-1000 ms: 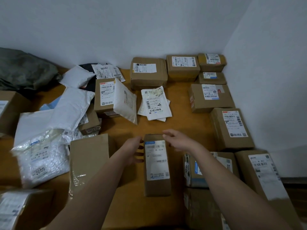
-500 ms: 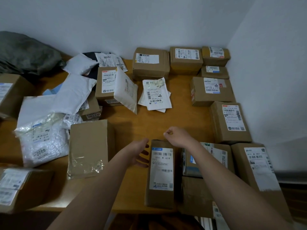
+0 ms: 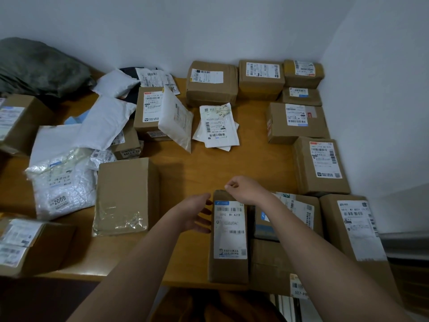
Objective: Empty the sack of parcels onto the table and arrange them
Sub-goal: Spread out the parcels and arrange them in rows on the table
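White walls meet in a corner behind my wooden worktop (image 3: 250,159), which is crowded with parcels. At the near edge, between my arms, lies a narrow brown box (image 3: 228,238) with a long white label, its near end reaching the worktop's front edge. My left hand (image 3: 197,213) rests against its left side with the fingers spread loosely and touching the cardboard. My right hand (image 3: 246,189) is at the box's far end, fingers curled over the top edge, gripping it. Just right of this box sit 2 more boxes (image 3: 290,219), touching it, and beyond them a tall box (image 3: 355,231) at the right edge. A line of brown boxes (image 3: 320,161) runs up the right side to the far corner, and 3 more boxes (image 3: 260,77) stand along the far wall. Left of my hands lies a plain box (image 3: 127,194) with clear tape on its near end. Further left is a heap of white mailer bags (image 3: 69,163), and a small stack of white envelopes (image 3: 216,126) lies in the middle. The grey-green sack (image 3: 39,68) is slumped at the far left against the wall.
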The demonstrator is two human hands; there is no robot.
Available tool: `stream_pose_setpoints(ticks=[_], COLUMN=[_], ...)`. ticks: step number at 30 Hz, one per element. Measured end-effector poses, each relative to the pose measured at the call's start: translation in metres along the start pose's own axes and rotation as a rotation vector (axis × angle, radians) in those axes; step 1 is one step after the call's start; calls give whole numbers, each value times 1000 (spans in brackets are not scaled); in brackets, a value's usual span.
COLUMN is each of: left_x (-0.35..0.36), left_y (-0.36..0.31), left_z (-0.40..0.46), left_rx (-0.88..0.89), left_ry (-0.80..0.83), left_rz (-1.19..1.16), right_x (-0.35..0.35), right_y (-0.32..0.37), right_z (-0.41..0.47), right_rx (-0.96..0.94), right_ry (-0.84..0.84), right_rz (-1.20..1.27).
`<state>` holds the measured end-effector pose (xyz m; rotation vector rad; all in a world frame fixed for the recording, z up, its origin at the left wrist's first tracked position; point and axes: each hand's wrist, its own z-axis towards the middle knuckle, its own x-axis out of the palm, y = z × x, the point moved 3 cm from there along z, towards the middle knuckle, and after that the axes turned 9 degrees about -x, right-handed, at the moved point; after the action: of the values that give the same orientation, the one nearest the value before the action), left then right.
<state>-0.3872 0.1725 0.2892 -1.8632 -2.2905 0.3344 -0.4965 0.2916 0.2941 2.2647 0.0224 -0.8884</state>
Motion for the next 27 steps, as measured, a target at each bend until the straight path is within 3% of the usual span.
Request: stream_pose_setpoints(ticks=[9, 15, 24, 27], left_x=[9, -6, -110, -168], left_y=[5, -6, -8, 3], left_z=[-5, -7, -23, -31], left_rx=[39, 128, 408, 519], left_ry=[29, -69, -342, -601], left_rz=[-13, -8, -243, -270], right_x=[-4, -3, 35, 61], right_y=[5, 13, 86, 122], right_z=[-5, -8, 13, 28], right_rx=[9, 20, 19, 6], right_ry=[-55, -98, -127, -105], right_rz=[-91, -32, 69, 104])
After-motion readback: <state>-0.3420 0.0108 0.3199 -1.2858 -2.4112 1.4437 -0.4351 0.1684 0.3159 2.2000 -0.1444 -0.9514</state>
